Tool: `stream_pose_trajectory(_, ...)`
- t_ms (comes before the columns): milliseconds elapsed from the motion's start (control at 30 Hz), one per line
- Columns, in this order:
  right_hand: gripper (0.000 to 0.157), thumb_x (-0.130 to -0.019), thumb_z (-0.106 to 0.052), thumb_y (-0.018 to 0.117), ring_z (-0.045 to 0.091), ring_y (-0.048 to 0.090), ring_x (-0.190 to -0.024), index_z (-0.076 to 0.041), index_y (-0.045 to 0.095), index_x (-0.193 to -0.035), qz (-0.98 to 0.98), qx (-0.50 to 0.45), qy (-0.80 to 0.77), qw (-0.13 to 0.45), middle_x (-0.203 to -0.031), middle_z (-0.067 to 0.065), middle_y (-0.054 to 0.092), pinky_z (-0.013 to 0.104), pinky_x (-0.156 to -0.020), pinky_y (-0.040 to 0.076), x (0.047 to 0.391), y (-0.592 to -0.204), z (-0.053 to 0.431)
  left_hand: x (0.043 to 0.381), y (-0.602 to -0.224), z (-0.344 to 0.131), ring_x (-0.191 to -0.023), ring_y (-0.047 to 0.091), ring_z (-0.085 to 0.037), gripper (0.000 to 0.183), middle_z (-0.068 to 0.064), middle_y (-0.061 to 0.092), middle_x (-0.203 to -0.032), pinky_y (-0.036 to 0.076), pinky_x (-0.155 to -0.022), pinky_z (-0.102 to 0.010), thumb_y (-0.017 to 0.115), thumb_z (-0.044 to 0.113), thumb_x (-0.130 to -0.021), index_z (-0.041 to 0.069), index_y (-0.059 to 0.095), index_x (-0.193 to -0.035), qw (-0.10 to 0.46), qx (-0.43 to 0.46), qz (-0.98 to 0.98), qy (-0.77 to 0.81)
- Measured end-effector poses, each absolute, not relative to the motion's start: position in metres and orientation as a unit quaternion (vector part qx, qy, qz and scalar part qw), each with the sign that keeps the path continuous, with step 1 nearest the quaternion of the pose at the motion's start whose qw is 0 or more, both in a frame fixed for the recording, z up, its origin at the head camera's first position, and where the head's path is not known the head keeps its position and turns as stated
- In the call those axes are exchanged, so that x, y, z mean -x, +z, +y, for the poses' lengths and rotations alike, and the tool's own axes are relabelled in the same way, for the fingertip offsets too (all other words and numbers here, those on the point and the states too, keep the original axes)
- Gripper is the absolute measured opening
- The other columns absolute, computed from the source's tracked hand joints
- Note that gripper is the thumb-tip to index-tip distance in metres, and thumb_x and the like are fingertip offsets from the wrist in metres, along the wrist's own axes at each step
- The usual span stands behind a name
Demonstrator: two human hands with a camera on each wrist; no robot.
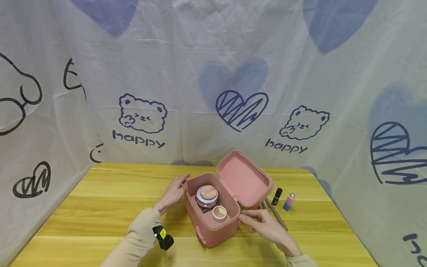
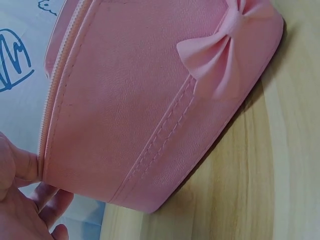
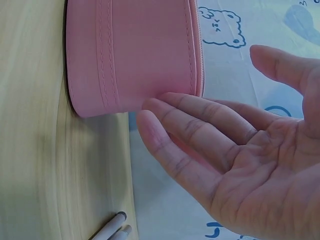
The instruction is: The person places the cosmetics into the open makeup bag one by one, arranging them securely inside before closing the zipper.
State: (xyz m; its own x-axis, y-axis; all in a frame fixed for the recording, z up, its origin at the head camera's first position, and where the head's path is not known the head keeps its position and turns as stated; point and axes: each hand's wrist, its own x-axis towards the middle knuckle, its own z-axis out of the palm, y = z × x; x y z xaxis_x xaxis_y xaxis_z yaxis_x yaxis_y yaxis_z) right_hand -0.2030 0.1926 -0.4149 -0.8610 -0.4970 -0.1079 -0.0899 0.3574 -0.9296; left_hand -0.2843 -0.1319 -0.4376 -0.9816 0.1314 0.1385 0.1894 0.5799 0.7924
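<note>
A pink zippered makeup case [image 1: 217, 235] with a bow [image 2: 215, 55] on its side stands on the table, its lid [image 1: 245, 180] tipped back to the right. Inside lie a round jar [image 1: 207, 203] topped by a peach-coloured puff [image 1: 208, 192] and a small round pan [image 1: 219, 213] with several beige shades. My left hand [image 1: 173, 192] touches the case's far left corner, with the thumb near the zipper in the left wrist view. With extended fingers, my right hand [image 3: 225, 135] touches the opposite end of the case below the zipper; its thumb stands apart.
Right of the case lie a black tube [image 1: 276, 196], a pink-and-blue tube [image 1: 289, 202] and slim brushes or pencils [image 1: 276, 213], partly hidden by the lid and right hand. A printed white cloth [image 1: 186, 141] hangs behind the wooden table [image 1: 110, 207].
</note>
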Motion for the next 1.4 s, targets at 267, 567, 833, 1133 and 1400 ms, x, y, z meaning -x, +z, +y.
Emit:
stream_pose_trajectory(267, 0.058, -0.104, -0.032, 0.054, 0.049, 0.057, -0.126, 0.013, 0.048, -0.141, 0.808, 0.182, -0.532, 0.175, -0.145, 0.034, 0.05, 0.046, -0.09, 0.059, 0.204, -0.416, 0.192, 0.278, -0.44, -0.132, -0.115, 0.052, -0.039, 0.048, -0.027, 0.055, -0.123, 0.042, -0.095, -0.048, 0.046, 0.006, -0.1, -0.006, 0.045, -0.147, 0.048, 0.088, -0.888, -0.448)
stream_pose_trajectory(567, 0.061, -0.104, -0.029, 0.055, 0.047, 0.06, -0.124, 0.014, 0.042, -0.144, 0.81, 0.2, -0.529, 0.151, -0.145, 0.035, 0.049, 0.044, -0.088, 0.06, 0.205, -0.419, 0.191, 0.271, -0.439, -0.133, -0.111, 0.051, -0.036, 0.048, -0.023, 0.056, -0.119, 0.036, -0.09, -0.046, 0.047, 0.009, -0.101, -0.004, 0.045, -0.147, 0.054, 0.092, -0.897, -0.429)
stream_pose_trajectory(833, 0.062, -0.103, -0.027, 0.057, 0.044, 0.061, -0.123, 0.016, 0.039, -0.145, 0.812, 0.204, -0.531, 0.13, -0.142, 0.035, 0.051, 0.038, -0.089, 0.06, 0.203, -0.42, 0.185, 0.264, -0.437, -0.135, -0.1, 0.048, -0.029, 0.049, -0.017, 0.053, -0.108, 0.033, -0.081, -0.035, 0.049, 0.009, -0.1, -0.005, 0.045, -0.147, 0.057, 0.103, -0.91, -0.397)
stream_pose_trajectory(1133, 0.069, -0.098, -0.03, 0.065, 0.046, 0.053, -0.133, 0.01, 0.04, -0.148, 0.836, 0.166, -0.514, 0.093, -0.148, 0.03, 0.048, 0.045, -0.103, 0.052, 0.202, -0.422, 0.175, 0.253, -0.43, -0.131, -0.108, 0.047, -0.036, 0.049, -0.023, 0.051, -0.118, 0.036, -0.087, -0.045, 0.047, 0.01, -0.102, -0.006, 0.043, -0.148, 0.039, 0.098, -0.919, -0.381)
stream_pose_trajectory(1400, 0.076, -0.096, -0.031, 0.068, 0.049, 0.052, -0.133, 0.01, 0.034, -0.151, 0.833, 0.181, -0.517, 0.072, -0.149, 0.03, 0.047, 0.055, -0.108, 0.046, 0.205, -0.425, 0.169, 0.243, -0.429, -0.127, -0.114, 0.045, -0.042, 0.05, -0.027, 0.049, -0.124, 0.035, -0.09, -0.051, 0.047, 0.012, -0.102, -0.006, 0.042, -0.149, 0.037, 0.082, -0.922, -0.377)
